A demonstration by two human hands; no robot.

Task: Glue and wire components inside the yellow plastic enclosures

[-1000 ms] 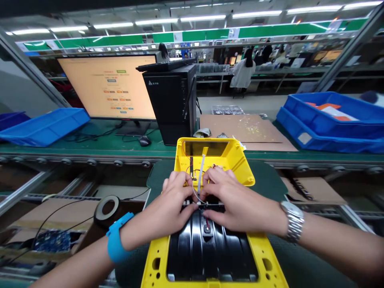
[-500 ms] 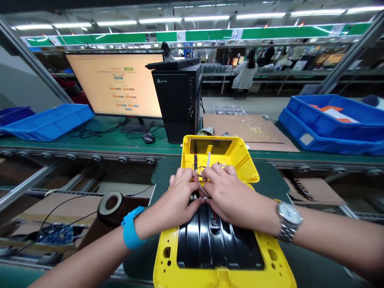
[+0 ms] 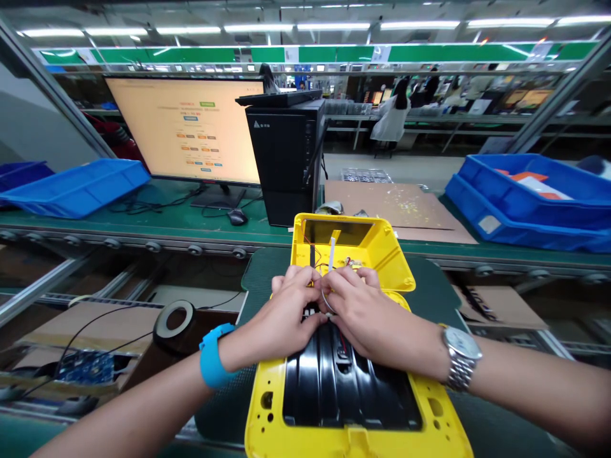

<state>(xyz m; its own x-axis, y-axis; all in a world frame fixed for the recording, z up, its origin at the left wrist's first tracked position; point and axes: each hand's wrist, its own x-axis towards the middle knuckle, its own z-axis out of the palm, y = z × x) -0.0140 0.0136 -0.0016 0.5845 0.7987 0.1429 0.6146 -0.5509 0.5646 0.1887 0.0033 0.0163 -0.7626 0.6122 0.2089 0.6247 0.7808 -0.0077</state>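
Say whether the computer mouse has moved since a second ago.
No: the mouse lies in the same spot, just left of the black computer tower; the whole view shifted.

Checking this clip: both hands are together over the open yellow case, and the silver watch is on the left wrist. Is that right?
Not quite: the head view shows the silver watch on the wrist of the right hand. Both hands, the left hand too, are indeed together over the open yellow case.
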